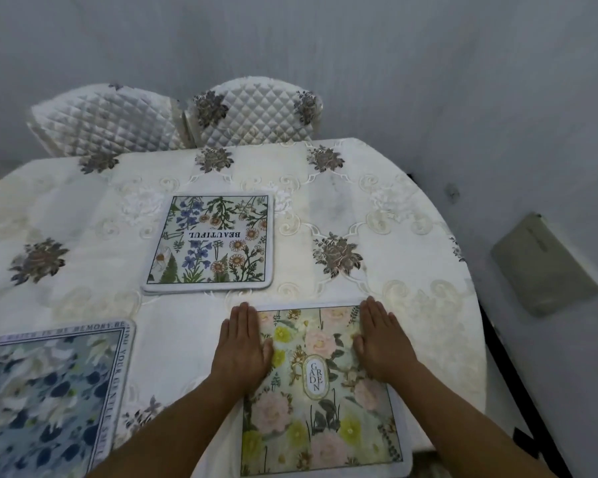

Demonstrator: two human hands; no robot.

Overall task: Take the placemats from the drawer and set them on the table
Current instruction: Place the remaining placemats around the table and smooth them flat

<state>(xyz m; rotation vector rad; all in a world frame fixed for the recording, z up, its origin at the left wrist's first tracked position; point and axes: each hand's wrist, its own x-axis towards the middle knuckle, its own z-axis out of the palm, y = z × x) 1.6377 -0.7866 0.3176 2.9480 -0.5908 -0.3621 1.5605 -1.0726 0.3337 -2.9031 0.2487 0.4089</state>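
Note:
Three floral placemats lie on the table [394, 208], which has a cream embroidered cloth. The nearest one, a pink and yellow "GARDEN" placemat [320, 401], sits at the front edge. My left hand [244, 343] rests flat on its left edge and my right hand [382, 339] rests flat on its right side, fingers together and pointing away. A "BEAUTIFUL" placemat [211, 241] with blue and orange flowers lies at the table's middle; it looks like a small stack. A blue and white placemat [49, 398] lies at the front left, partly out of view.
Two chairs with quilted white covers [256, 112] [107, 120] stand at the table's far side against a grey wall. A grey-green flat cushion or mat [546, 265] lies on the floor to the right. The table's right edge curves round.

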